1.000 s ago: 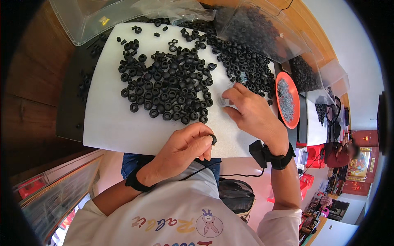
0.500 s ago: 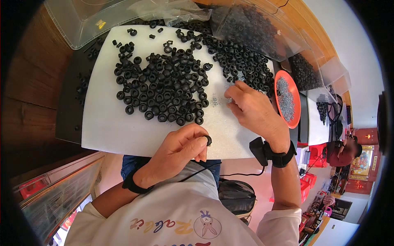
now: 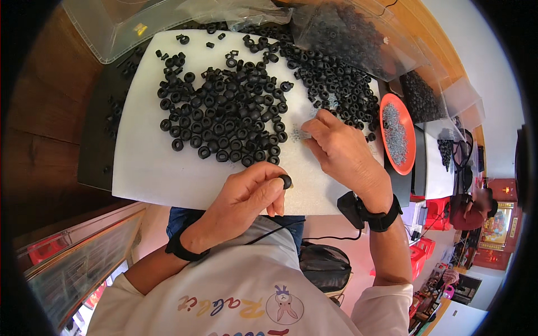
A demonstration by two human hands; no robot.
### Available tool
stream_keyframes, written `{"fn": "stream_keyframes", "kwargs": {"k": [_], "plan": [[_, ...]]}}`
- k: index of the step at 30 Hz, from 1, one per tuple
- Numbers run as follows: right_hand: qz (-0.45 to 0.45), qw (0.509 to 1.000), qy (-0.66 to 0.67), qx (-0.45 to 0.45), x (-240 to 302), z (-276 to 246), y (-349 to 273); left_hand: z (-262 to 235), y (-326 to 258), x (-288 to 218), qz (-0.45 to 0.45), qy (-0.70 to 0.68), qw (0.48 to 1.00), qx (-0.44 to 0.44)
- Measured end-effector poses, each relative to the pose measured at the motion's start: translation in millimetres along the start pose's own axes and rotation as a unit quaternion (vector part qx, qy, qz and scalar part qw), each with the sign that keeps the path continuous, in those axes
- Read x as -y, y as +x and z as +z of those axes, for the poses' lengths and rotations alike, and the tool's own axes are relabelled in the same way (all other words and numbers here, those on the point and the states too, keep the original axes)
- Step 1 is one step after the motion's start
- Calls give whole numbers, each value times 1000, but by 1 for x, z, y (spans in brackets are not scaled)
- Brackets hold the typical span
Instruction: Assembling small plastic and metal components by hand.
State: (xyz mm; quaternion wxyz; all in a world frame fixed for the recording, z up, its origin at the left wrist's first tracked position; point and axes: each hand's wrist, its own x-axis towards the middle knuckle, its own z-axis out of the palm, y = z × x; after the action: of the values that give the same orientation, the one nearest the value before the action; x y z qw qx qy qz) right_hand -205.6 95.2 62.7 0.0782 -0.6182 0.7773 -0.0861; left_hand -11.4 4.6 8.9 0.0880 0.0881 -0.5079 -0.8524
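Observation:
Between the thumb and fingers of my left hand (image 3: 250, 193) is a small round black cap (image 3: 286, 181), held above the near edge of the white foam sheet (image 3: 151, 173). My right hand (image 3: 344, 151) reaches over the sheet with its fingertips close together, beside some loose tiny silvery pieces (image 3: 298, 134); whether anything is pinched there is too small to make out. A large heap of hollow black caps (image 3: 224, 112) covers the sheet's middle. Farther right lies another heap of black ring-like parts (image 3: 336, 78), close past my right fingertips.
An orange oval dish (image 3: 413, 140) of small silvery pieces stands right of the sheet. Clear plastic bins (image 3: 421, 103) with black parts line the back right, and an open clear bin (image 3: 106, 47) is at the back left. A person (image 3: 473, 210) sits far right.
My left hand has moved slightly up, and the cap in it has turned to show its rounded side. My right fingertips have drawn a little left and nearer to me, away from the right heap.

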Motion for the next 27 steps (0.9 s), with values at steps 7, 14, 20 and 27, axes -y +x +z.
{"fn": "stream_keyframes", "kwargs": {"k": [7,14,20,27], "plan": [[-1,1000,10,-7,0,2,-3,-2,1,4,-3,-32,999,-9],[-12,999,38,-18,2,2,-11,0,1,3,-16,-46,999,-22],[-14,981,189,-44,0,2,-21,3,3,2,-32,-58,997,-34],[19,954,296,-47,8,-5,-33,12,6,-7,-75,-23,993,-89]]}}
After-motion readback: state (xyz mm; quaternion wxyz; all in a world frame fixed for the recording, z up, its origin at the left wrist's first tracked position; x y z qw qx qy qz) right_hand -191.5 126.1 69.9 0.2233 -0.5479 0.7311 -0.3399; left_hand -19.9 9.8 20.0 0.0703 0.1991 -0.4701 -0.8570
